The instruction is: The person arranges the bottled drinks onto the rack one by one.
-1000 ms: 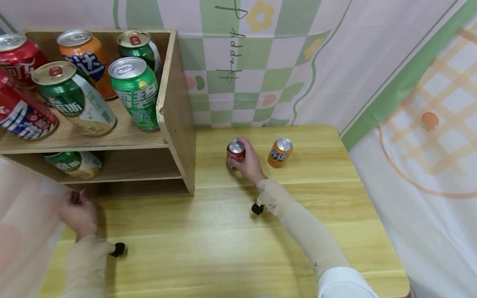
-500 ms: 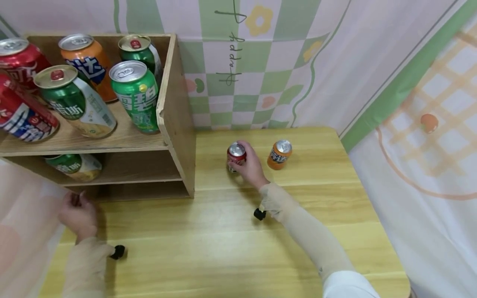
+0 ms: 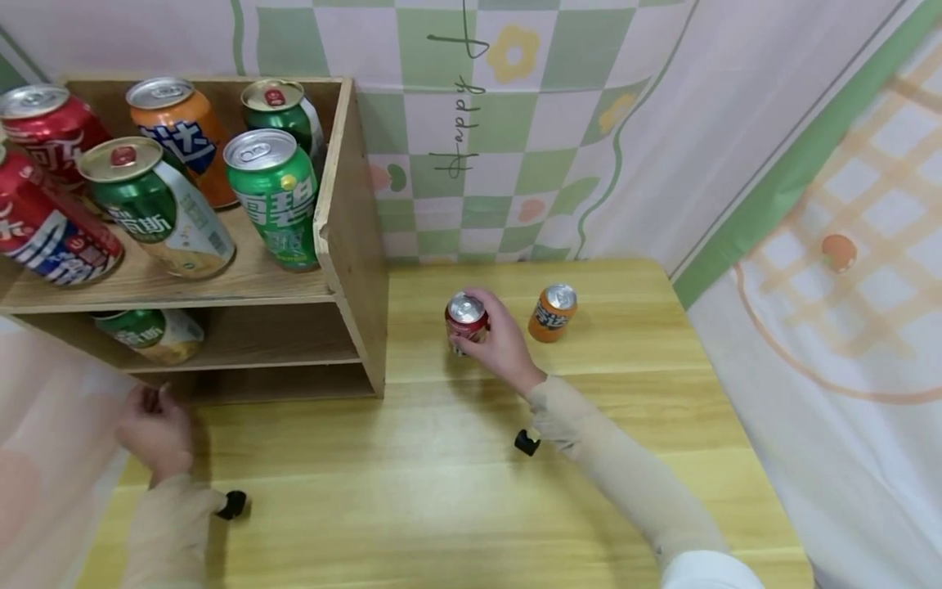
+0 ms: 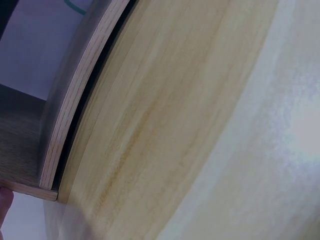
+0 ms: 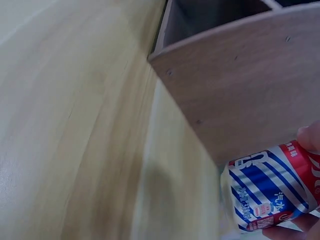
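My right hand [image 3: 508, 348] grips a red soda can [image 3: 458, 333], thumb on the near side and fingers round the back. In the right wrist view its blue-and-white striped side shows, close to the shelf's side panel [image 5: 240, 85]. An orange soda can [image 3: 550, 321] stands upright on the table to the right of that hand. At the front left, my left hand [image 3: 156, 433] is by the shelf's lower corner, fingers loosely curled. Only a fingertip [image 4: 5, 201] of it shows in the left wrist view, right at the wood's end.
The wooden shelf [image 3: 349, 245] stands at the back left. Red, green and orange cans, among them a bright green can [image 3: 274, 200], fill its top; one green can [image 3: 150, 334] lies below. A patterned curtain [image 3: 500, 131] hangs behind the table [image 3: 412, 491].
My right hand and the red can have shifted slightly toward me, and the right forearm has moved a little right. The head view has tilted slightly. My left hand stays by the shelf.
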### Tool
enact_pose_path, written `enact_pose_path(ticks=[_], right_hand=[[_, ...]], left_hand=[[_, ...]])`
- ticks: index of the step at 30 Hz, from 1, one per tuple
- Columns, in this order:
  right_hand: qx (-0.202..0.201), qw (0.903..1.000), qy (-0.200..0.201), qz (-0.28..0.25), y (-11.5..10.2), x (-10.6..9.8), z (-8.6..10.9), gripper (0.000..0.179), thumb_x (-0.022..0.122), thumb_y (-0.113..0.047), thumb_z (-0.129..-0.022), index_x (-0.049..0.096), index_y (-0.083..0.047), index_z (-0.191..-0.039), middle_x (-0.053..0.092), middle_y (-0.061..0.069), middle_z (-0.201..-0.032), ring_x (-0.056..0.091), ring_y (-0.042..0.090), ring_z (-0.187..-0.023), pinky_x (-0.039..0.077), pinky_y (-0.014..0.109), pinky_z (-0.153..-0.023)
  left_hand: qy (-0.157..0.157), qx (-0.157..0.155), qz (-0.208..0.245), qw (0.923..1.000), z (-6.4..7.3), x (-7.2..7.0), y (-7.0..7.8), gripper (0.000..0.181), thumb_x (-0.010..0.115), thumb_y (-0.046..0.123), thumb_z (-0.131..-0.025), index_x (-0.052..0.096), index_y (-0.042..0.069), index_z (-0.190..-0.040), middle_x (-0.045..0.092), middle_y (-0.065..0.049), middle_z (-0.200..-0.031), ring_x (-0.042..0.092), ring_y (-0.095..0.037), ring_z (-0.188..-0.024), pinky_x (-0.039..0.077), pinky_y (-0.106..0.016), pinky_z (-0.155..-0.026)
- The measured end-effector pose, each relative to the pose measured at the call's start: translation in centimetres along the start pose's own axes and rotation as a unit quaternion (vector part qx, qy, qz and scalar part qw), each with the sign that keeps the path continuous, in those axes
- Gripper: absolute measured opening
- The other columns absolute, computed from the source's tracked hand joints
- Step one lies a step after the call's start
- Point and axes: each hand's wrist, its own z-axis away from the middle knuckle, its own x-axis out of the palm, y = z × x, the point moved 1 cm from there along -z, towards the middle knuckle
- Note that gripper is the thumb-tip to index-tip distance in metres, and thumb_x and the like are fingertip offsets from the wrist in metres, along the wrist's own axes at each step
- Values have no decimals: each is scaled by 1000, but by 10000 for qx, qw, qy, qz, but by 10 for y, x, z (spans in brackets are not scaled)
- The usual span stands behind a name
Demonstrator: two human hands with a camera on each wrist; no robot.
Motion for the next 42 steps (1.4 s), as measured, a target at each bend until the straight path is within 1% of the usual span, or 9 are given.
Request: enact_pose_path(ticks=[3,8,14,17,22,24,30,36,42], right_hand=[[-171,9998,-69,64,-12,-4,4,77,87,-9,-79,47,-12,-144,55,13,-139,56,29,-125,54,44,-96],[-378,9991,-200,29,-32,-8,13,77,89,-10,-77,49,-11,-143,57,12,-137,58,29,-121,57,42,-91],[-577,9973,-426,-132,-52,-9,26,76,90,-10,-76,51,-9,-142,56,13,-137,57,28,-122,58,39,-90],[-649,9962,-548,-206,-62,-10,31,77,90,-11,-76,51,-10,-142,57,12,-137,58,27,-120,58,37,-90],[-766,9935,-762,-344,-80,-8,38,77,91,-11,-75,52,-10,-141,59,9,-134,61,23,-117,58,33,-89],[-836,9918,-869,-431,-87,-7,41,76,91,-11,-75,53,-9,-141,60,8,-133,61,21,-115,58,32,-90],[-962,9847,-1214,-800,-107,-1,44,75,90,-11,-75,53,-12,-140,59,7,-135,61,20,-116,58,32,-90],[-1106,9785,-1415,-1013,-123,7,42,74,90,-9,-75,55,-12,-139,60,5,-134,61,18,-115,58,29,-89],[-1561,9648,-1760,-1174,-141,19,39,74,91,-11,-75,55,-10,-140,61,7,-133,61,14,-115,56,26,-90]], left_hand=[[10,-77,22,10000,1,0,1,22,59,9,-96,69,-9,-105,38,44,-72,38,21,-72,38,-6,-76],[23,-158,62,9999,1,-1,1,12,60,11,-96,70,5,-93,45,37,-74,40,20,-72,40,-6,-76],[73,-64,-113,9999,3,-2,2,19,61,10,-96,69,-7,-100,63,12,-82,38,21,-72,38,-6,-74],[60,-45,-114,9999,3,-3,2,19,60,11,-97,68,-6,-99,61,17,-80,38,21,-72,38,-5,-75],[26,-16,26,10000,4,-4,3,14,59,9,-96,67,-2,-92,38,40,-72,39,20,-73,37,-6,-74],[45,16,1,10000,4,-4,3,16,59,9,-96,67,-5,-94,40,38,-73,41,19,-74,37,-6,-74],[41,16,-103,9999,4,-4,3,21,59,11,-97,67,-8,-103,58,12,-82,40,19,-74,39,-6,-76],[41,66,-27,10000,3,-2,0,23,60,11,-97,67,-10,-103,39,37,-74,37,21,-72,36,-5,-75],[43,70,20,10000,1,-1,0,23,60,10,-96,67,-10,-102,37,41,-72,38,21,-73,37,-5,-75]])
